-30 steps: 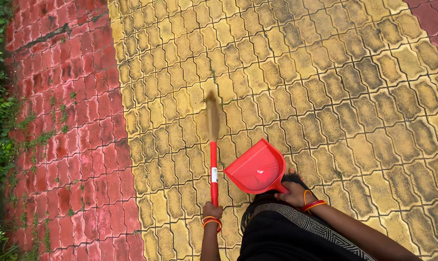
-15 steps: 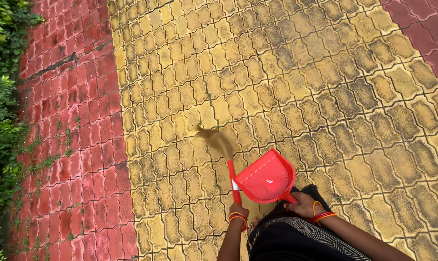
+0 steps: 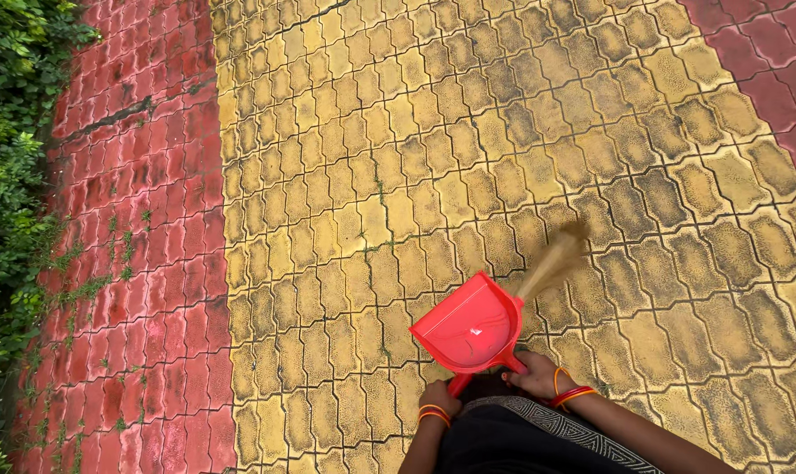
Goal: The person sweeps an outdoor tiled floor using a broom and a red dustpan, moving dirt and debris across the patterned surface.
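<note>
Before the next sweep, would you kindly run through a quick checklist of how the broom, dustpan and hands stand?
1. Left hand gripping the broom handle: ok.
2. Right hand on the red dustpan handle: ok.
3. Dustpan resting flat on the yellow pavers: cannot tell; it seems held up and tilted.
4. Broom bristles right of the pan, beyond its mouth: ok, though blurred.
5. Debris on the pavers ahead: cannot tell; none stands out.
6. Pan contents: one small pale speck visible; otherwise cannot tell.
</note>
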